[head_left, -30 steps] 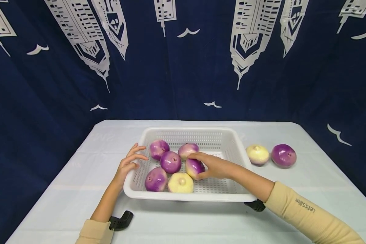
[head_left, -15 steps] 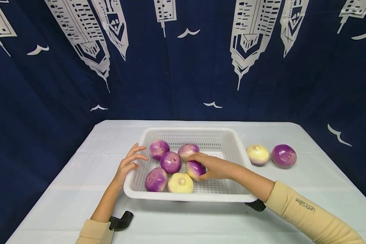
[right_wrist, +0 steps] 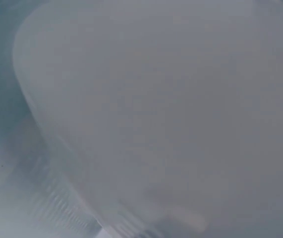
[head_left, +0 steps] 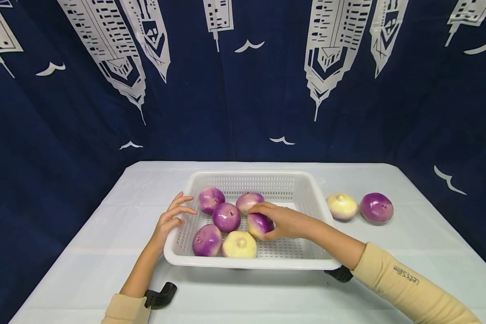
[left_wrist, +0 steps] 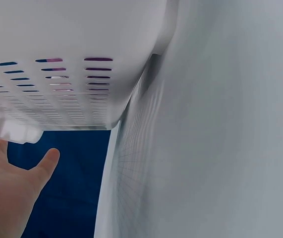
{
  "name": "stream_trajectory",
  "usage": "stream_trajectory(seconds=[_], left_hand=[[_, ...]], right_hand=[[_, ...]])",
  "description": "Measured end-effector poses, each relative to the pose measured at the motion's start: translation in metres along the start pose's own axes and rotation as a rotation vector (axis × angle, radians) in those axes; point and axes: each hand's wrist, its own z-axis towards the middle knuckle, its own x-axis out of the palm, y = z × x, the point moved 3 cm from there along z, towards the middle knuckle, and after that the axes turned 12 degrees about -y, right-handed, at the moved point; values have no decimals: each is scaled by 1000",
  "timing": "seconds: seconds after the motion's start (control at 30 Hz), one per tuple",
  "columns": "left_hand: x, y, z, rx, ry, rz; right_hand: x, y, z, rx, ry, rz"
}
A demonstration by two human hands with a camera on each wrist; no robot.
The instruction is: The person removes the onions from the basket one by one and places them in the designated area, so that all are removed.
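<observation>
A white plastic basket (head_left: 251, 263) with slotted walls stands on the table, holding several purple-and-cream onions. My right hand (head_left: 285, 221) reaches over its right side and grips one onion (head_left: 259, 225), thumb on the near side and fingers on the far side. Beside that onion lie a pale one (head_left: 240, 244) with its nub up and a purple one (head_left: 227, 217). At the left rim my left hand (head_left: 168, 220) has its fingers spread, holding nothing. In the left wrist view its thumb (left_wrist: 47, 162) points up beside the basket wall. The right wrist view is filled by the blurred basket wall (right_wrist: 156, 109).
To the right of the basket, a pale onion (head_left: 342, 206) and a purple onion (head_left: 376, 208) lie on the white-covered table (head_left: 413, 238). A dark blue curtain (head_left: 227, 103) with white prints hangs behind the table.
The onion in my right hand has shifted slightly to the right since a second ago. My left hand stays at the rim. The head view has tilted a little.
</observation>
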Motion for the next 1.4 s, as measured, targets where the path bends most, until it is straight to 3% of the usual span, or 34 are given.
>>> stream_trajectory(seconds=[0.3, 0.8, 1.4], left_hand=[[0, -1, 2, -6, 1, 13], [0, -3, 2, -14, 7, 7], [1, -2, 0, 3, 0, -8]], right_hand=[[-5, 2, -1, -50, -72, -48], [-11, 3, 0, -25, -108, -57], [-20, 7, -3, -104, -192, -102]])
